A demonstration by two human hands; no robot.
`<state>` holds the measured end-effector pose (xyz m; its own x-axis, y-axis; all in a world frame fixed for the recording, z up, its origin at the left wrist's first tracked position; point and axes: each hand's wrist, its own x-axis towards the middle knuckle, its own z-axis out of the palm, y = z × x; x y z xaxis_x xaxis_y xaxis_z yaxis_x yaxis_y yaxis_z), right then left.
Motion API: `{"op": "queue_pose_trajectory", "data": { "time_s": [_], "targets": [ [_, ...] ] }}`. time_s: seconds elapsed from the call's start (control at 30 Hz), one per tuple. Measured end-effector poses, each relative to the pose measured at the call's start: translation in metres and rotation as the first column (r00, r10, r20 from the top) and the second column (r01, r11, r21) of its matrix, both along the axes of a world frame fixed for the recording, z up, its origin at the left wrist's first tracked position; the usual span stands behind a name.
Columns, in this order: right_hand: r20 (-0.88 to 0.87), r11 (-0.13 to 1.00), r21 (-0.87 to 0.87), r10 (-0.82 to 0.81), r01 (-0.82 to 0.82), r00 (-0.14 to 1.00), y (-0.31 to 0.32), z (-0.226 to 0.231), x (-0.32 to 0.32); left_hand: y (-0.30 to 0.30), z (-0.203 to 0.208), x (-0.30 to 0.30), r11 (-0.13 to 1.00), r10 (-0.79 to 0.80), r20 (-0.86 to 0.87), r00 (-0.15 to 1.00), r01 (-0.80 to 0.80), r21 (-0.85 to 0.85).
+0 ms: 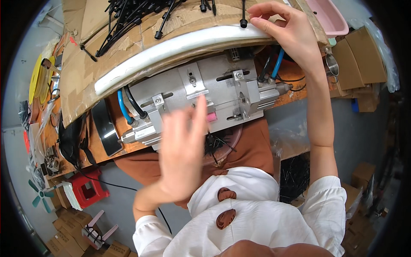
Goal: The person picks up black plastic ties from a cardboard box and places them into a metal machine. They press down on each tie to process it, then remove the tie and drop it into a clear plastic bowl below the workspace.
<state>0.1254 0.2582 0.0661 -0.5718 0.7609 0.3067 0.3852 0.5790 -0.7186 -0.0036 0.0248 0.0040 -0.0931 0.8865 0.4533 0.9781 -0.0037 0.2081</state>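
My left hand (182, 150) is smeared by motion in front of a metal clamping fixture (222, 94), with one finger raised toward its middle block; whether it holds anything does not show. A small pink piece (212, 116) sits on the fixture just right of that hand. At the upper right my right hand (289, 34) reaches over the cardboard, thumb and forefinger apart. Its fingertips are close beside a thin black rod with a knobbed end (243, 22); I cannot tell whether they touch. More such black rods (128, 21) lie heaped to the left.
A white padded strip (171, 49) edges the cardboard (81, 92). Blue and black air hoses (124, 107) run to both fixture ends. A phone-like black slab (107, 128) lies left. A bowl with black pieces (224, 147) is at my lap. A pink basin (329, 17) stands far right.
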Motion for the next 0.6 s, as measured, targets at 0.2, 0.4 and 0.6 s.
{"op": "queue_pose_trajectory", "data": {
  "time_s": [0.2, 0.4, 0.6],
  "targets": [
    [0.2, 0.711, 0.618, 0.269, -0.335, 0.942, 0.02, 0.001, -0.016, 0.083, 0.048, -0.1, 0.973, -0.031, -0.034, 0.999, 0.038, 0.23],
    [0.31, 0.809, 0.409, 0.312, -0.422, 0.898, 0.041, 0.0, -0.004, 0.053, 0.048, -0.09, 0.996, -0.064, 0.298, 0.952, 0.042, 0.079],
    [-0.352, 0.944, -0.306, 0.009, -0.124, 0.936, -0.008, 0.027, 0.016, -0.027, -0.014, -0.003, 0.99, 0.053, 0.231, 0.971, -0.082, 0.118]
  ]
}}
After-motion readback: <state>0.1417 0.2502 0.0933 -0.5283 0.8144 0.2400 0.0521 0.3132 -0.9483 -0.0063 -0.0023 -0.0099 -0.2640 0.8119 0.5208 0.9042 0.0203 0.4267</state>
